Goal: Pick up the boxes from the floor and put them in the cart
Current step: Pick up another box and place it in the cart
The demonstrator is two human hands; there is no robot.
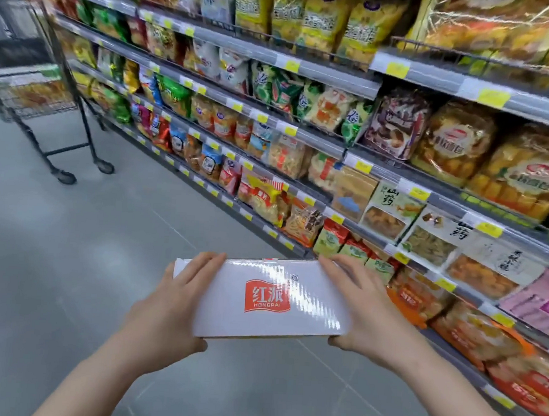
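- The left hand [168,301] clamps the left end of the box [267,299]: fingers spread flat over the top, thumb hooked under the near edge.
- The right hand [361,313] mirrors it on the right end, fingers over the top and far corner, thumb tucked beneath. Held end to end like this, the long box likely stays level and cannot slip sideways.
- The box itself hangs in the air between the two hands, clear of the floor [68,291], its broad face with the red logo turned up.
- Just right of the right hand runs the shelf [334,147] of snack bags; the box's right end comes close to the lowest tier, so a carry forward wants a little drift left.
- Far ahead and left of the left hand stands the cart [32,96], well apart from the box. Its basket seems to hold packs already, though blur makes that unsure.
- By my reading, the box is lifted and the walk to the cart remains.
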